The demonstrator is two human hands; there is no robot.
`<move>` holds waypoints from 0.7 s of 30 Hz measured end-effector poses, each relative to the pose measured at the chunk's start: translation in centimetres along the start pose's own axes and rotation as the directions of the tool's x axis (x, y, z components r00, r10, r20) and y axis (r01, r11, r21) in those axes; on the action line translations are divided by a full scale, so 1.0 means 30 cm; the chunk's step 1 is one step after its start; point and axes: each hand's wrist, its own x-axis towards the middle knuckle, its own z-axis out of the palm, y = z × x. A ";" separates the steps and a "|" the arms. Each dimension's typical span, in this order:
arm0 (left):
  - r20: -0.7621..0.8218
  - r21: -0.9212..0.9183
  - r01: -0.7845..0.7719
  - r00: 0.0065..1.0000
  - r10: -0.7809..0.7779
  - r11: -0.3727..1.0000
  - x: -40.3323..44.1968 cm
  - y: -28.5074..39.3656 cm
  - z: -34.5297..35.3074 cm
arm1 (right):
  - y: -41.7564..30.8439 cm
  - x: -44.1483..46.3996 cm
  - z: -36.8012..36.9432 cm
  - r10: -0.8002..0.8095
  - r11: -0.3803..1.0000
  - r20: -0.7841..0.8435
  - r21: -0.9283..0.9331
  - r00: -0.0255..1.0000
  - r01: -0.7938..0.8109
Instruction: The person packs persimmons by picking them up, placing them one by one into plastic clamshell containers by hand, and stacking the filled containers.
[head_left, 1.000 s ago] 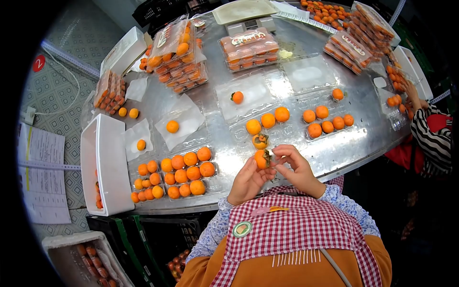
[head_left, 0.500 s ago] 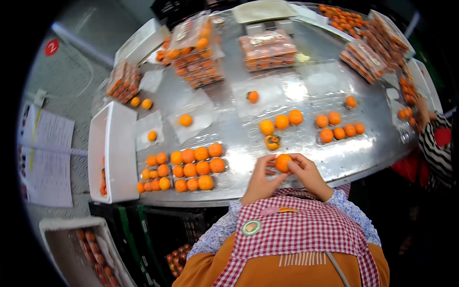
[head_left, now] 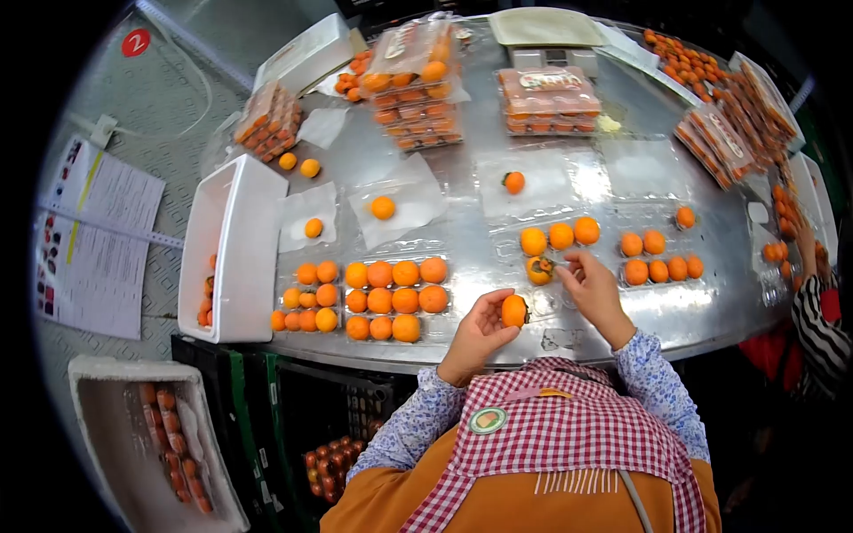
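Observation:
My left hand (head_left: 482, 330) holds an orange persimmon (head_left: 514, 311) between thumb and fingers, above the table's near edge. Its dark leafy cap faces right. My right hand (head_left: 593, 291) reaches over the table with thumb and forefinger apart, right beside a persimmon (head_left: 538, 270) whose leafy cap faces up. Whether the fingertips touch that cap I cannot tell. Behind it, a row of persimmons (head_left: 561, 235) sits in a clear plastic tray. Another clear tray to the right holds several smaller persimmons (head_left: 657, 269). On the left, a filled tray carries rows of persimmons (head_left: 379, 300).
Stacked packs of persimmons (head_left: 418, 80) stand at the back, near a scale (head_left: 546, 31). A white foam box (head_left: 249, 258) stands at the table's left end. Single persimmons lie on clear sheets. A co-worker's striped sleeve (head_left: 819, 333) shows at the right, and dark crates (head_left: 253, 417) sit below.
Both hands were together at one persimmon. Now the left hand alone keeps it, and the right hand has moved forward to the persimmon in the tray. The whole view has shifted rightward.

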 end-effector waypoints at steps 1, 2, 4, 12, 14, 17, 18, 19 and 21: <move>-0.012 -0.014 0.008 1.000 -0.008 1.000 -0.007 -0.010 -0.027 | 0.012 0.024 0.010 -0.022 0.995 0.002 -0.097 1.000 0.022; -0.024 -0.028 0.016 1.000 -0.017 0.999 -0.021 -0.011 -0.049 | 0.030 0.041 0.027 -0.034 0.984 0.031 -0.171 0.999 0.039; -0.133 0.289 0.021 0.991 0.018 0.957 -0.057 0.021 -0.072 | 0.060 0.066 0.052 -0.054 0.944 0.077 -0.322 0.996 0.076; 0.188 0.978 -0.155 0.942 0.278 -0.137 -0.156 0.043 -0.318 | 0.093 0.076 0.082 -0.253 0.870 0.131 -0.402 0.958 0.285; 0.250 0.960 -0.213 0.944 0.216 -0.182 -0.147 0.035 -0.348 | 0.045 0.080 0.069 -0.192 0.903 0.188 -0.350 0.963 0.249; 0.272 0.936 -0.227 0.951 0.146 -0.268 -0.134 0.053 -0.346 | 0.054 0.092 0.079 -0.195 0.919 0.197 -0.305 0.961 0.249; 0.234 0.935 -0.201 0.969 0.080 -0.294 -0.138 0.066 -0.338 | 0.067 0.091 0.092 -0.167 0.937 0.194 -0.273 0.967 0.216; 0.254 0.925 -0.225 0.965 0.059 -0.304 -0.146 0.080 -0.333 | 0.081 0.093 0.101 -0.136 0.953 0.191 -0.241 0.972 0.181; 0.294 0.907 -0.276 0.956 0.011 -0.318 -0.152 0.094 -0.335 | 0.074 0.104 0.074 -0.050 0.978 0.235 -0.187 0.971 0.095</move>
